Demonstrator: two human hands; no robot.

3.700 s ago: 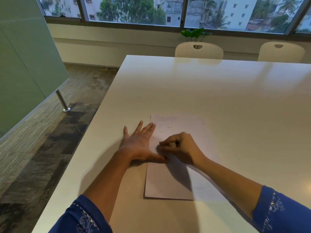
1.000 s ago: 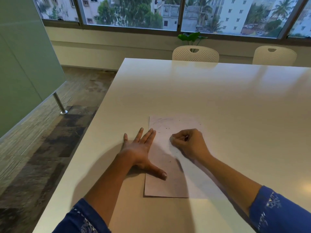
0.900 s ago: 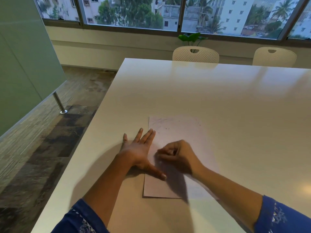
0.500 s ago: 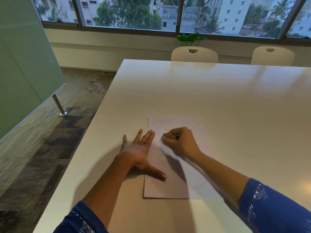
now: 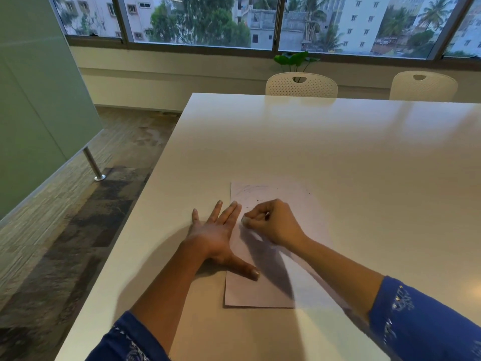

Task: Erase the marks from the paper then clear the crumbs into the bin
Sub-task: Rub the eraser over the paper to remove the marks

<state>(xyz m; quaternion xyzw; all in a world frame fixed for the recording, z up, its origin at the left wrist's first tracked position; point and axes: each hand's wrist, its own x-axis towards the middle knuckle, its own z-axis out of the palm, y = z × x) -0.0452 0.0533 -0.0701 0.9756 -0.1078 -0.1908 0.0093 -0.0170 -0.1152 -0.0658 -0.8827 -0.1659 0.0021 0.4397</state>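
The paper [image 5: 273, 280] lies flat on the white counter [image 5: 338, 152], close to its left edge and nearer the person's side than the far side, with its long sides running away from the person. The left hand [image 5: 216, 237] is spread wide and pressed down flat, fingers [image 5: 229, 211] straight and released, gripping nothing. The palm sits on the bare counter just beside the paper's left edge, while the thumb reaches across onto the sheet and the longest fingertips overlap its edge higher up. The right hand [image 5: 274, 222] rests on the upper half of the sheet, its fingers clenched into a tight pinch right next to the left hand's fingertips. A small grey piece [image 5: 244, 220] shows at the tips of that pinch, pressed against the paper (from here it is too small to say for certain what it is). Faint pencil marks [image 5: 253, 190] curve across the far end of the sheet, and a few dark crumbs [image 5: 309, 193] lie scattered near its far right corner. Both arms wear blue patterned sleeves [image 5: 416, 321]. Two white chairs [image 5: 301, 85] stand at the counter's far edge, with a green plant [image 5: 295, 59] behind them under the window.
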